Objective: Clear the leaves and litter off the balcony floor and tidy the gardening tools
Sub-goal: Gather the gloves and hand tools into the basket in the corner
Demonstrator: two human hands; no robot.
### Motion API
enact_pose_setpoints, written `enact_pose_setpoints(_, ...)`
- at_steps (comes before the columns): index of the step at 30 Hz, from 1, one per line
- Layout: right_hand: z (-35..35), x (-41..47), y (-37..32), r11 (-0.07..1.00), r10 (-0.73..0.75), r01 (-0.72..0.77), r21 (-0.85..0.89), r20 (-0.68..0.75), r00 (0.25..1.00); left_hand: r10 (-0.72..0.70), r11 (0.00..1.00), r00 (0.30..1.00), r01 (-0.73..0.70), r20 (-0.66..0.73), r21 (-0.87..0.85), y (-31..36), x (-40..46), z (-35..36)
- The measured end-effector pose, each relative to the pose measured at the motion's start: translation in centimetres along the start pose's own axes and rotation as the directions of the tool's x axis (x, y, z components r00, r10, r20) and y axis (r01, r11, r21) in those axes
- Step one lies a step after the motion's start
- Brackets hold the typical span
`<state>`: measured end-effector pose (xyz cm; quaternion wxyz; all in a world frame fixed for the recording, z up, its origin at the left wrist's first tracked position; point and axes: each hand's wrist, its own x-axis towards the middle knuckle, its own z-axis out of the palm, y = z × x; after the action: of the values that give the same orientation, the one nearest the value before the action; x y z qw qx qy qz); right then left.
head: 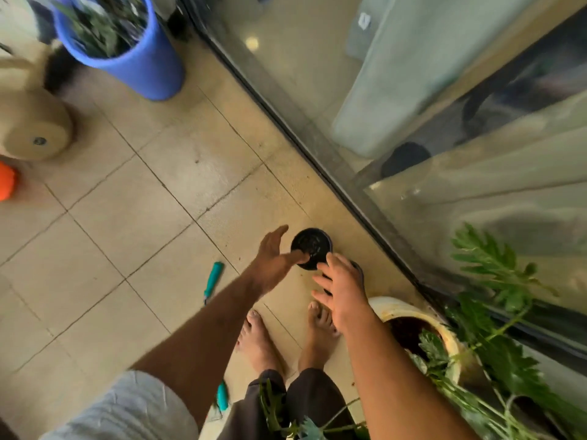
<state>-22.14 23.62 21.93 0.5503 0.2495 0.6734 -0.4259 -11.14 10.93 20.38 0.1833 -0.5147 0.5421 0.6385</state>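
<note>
The tiled balcony floor (133, 192) is looking mostly swept, but a teal-handled tool (212, 282) is still lying left of the bare feet, another by the near leg. Both the left hand (273, 260) and right hand (341, 285) are reaching spread-fingered, holding nothing, toward a small black pot (313, 247) near the glass door.

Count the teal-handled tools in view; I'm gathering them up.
2: one teal-handled tool lies on the tiles left of the left forearm; the other shows below that forearm, partly hidden. More may be hidden.
</note>
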Motion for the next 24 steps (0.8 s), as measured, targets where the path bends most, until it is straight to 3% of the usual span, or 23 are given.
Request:
enact_pose_setpoints(5, 1.1, -12.9, -3.0, 0.892, -0.17, 0.182, -0.413, 0.066, 0.983, -0.003, 0.997, 0.996, -0.004, -0.088, -0.074, 4.4, -12.9, -2.8)
enact_pose_setpoints(10, 3.1, -27.6, -6.8, 0.529, -0.262, 0.415, -0.74, 0.323, 0.909, 0.067, 0.983, 0.972, -0.103, -0.224, -0.152, 9.6, -26.6, -5.8)
enact_pose_setpoints(15, 5.6, -38.1, -9.7, 0.237, -0.275, 0.568, -0.788, 0.507, 0.817, 0.109, 0.948, 0.928, -0.205, -0.356, -0.245, 11.6, -37.5, -7.7)
enact_pose_setpoints(19, 7.7, -43.2, -9.4, -0.021, -0.235, 0.595, -0.803, 0.583, 0.778, 0.0, 0.893, 0.863, -0.228, -0.505, -0.389, 9.0, -44.3, -7.9)
enact_pose_setpoints(24, 10.2, -47.9, -6.3, -0.257, -0.118, 0.626, -0.736, 0.667, 0.735, -0.13, 0.822, 0.787, -0.254, -0.603, -0.509, 4.0, -51.3, -6.6)
